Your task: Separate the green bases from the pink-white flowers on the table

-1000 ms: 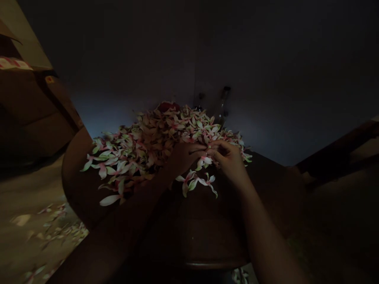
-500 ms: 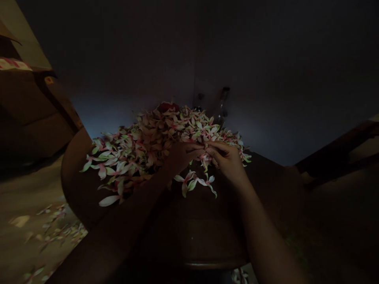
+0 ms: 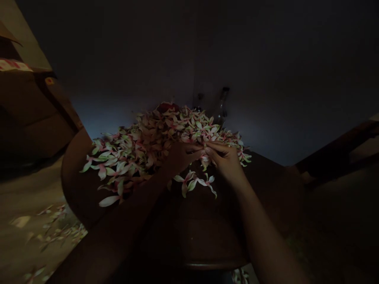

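Observation:
My left hand [image 3: 182, 156] and my right hand [image 3: 225, 158] meet fingertip to fingertip at the front of a heap of flowers [image 3: 156, 134]. Both are closed in a pinch on one pink and white flower [image 3: 205, 161], whose petals hang below the fingers; the pinched part is mostly hidden. The heap's flowers have long, narrow petals, white to green with pink centres. A few loose flowers [image 3: 194, 182] lie on the dark round table [image 3: 189, 236] just below my hands.
Behind the heap stand a clear bottle with a dark cap [image 3: 221, 106] and a smaller dark bottle [image 3: 199, 103], near the wall [image 3: 133, 59]. A red object [image 3: 168, 106] shows at the heap's top. Cardboard boxes [image 3: 35, 114] are at left. Fallen flowers [image 3: 66, 232] litter the floor.
My fingertips have drawn slightly closer together over the flower, and my right hand has shifted a little to the left. The heap and the loose flowers look the same.

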The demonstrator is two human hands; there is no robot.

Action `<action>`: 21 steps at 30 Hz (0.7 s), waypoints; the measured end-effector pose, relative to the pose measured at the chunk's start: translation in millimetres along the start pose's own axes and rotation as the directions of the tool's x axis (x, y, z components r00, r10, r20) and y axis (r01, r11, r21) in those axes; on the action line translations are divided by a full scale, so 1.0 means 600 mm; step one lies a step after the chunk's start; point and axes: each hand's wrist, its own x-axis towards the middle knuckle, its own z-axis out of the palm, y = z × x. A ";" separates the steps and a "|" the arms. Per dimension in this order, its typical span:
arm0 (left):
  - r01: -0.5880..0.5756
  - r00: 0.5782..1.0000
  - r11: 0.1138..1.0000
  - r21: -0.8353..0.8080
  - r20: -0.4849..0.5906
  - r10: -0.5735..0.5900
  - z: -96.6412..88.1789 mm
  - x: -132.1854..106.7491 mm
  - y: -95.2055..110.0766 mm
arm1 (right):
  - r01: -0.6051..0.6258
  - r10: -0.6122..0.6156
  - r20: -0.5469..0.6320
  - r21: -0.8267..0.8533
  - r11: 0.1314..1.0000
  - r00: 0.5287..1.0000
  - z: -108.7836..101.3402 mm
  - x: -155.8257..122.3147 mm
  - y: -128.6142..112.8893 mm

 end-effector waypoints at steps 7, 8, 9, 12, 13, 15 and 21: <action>0.038 0.998 0.999 0.008 -0.044 -0.038 0.007 -0.002 0.006 | -0.021 0.025 -0.065 0.051 0.998 0.998 0.006 0.000 0.012; 0.040 0.998 0.999 0.005 -0.041 -0.040 0.007 -0.002 0.007 | -0.025 0.028 -0.075 0.049 0.998 0.997 0.006 0.000 0.012; 0.045 0.998 0.999 -0.006 -0.042 -0.045 0.006 -0.001 0.007 | -0.032 0.036 -0.087 0.046 0.998 0.996 0.007 0.001 0.012; 0.091 0.993 0.992 -0.085 -0.065 -0.097 0.001 0.002 0.007 | -0.073 0.082 -0.132 0.065 0.995 0.988 0.008 0.000 0.007; 0.111 0.990 0.987 -0.115 -0.076 -0.120 0.000 0.003 0.007 | -0.090 0.101 -0.142 0.077 0.993 0.985 0.009 0.000 0.005; 0.131 0.985 0.978 -0.160 -0.089 -0.146 -0.002 0.005 0.005 | -0.121 0.135 -0.150 0.094 0.988 0.979 0.011 -0.001 -0.001; 0.136 0.987 0.960 -0.244 -0.051 -0.153 0.007 0.004 0.003 | -0.182 0.204 -0.111 0.187 0.965 0.973 0.015 -0.003 -0.007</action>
